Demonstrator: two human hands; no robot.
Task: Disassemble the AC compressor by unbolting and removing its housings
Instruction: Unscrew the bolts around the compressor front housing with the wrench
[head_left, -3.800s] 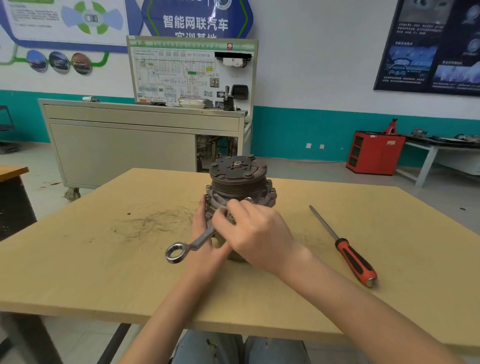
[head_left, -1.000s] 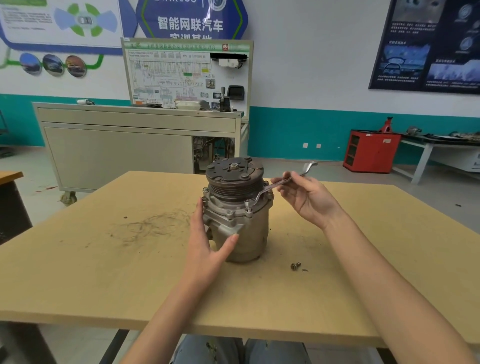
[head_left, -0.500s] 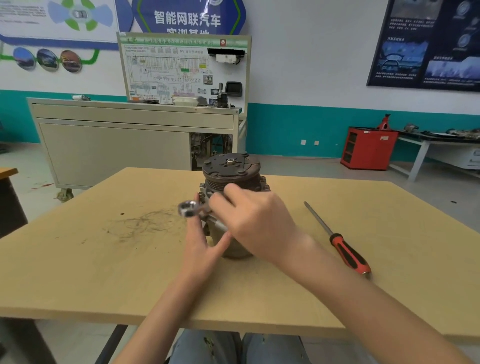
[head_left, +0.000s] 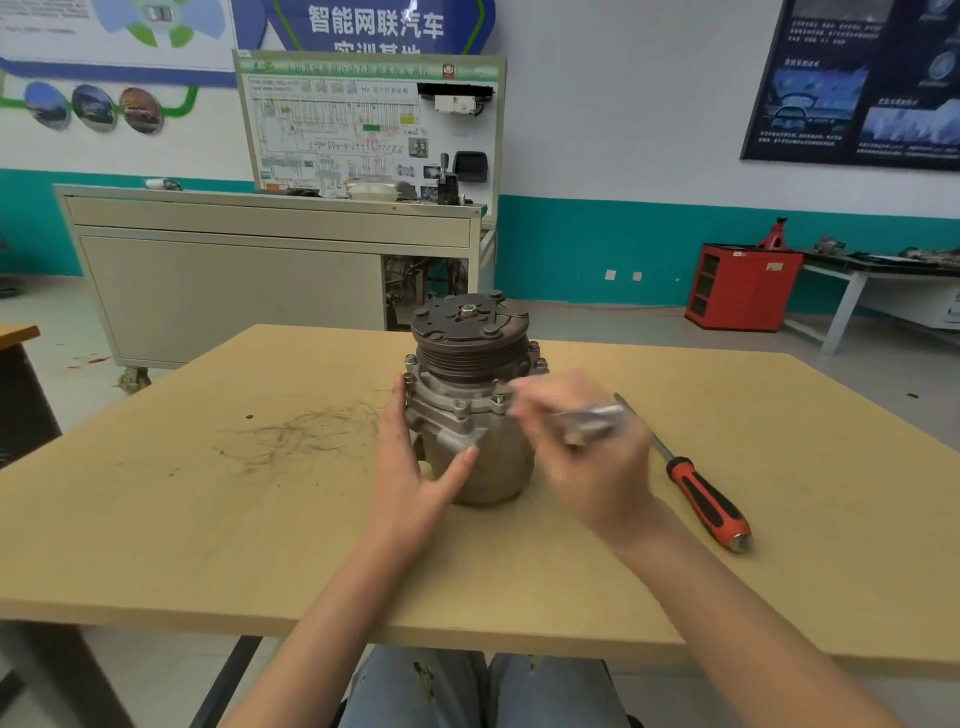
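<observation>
Behind the compressor (head_left: 470, 405), a sign (head_left: 374, 23) reads 智能网联汽车.

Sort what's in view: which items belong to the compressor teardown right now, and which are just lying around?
In use:
AC compressor, braced by the left hand
wrench, blurred, held in the right hand

Lying about:
screwdriver on the table
red cabinet and training bench behind
</observation>
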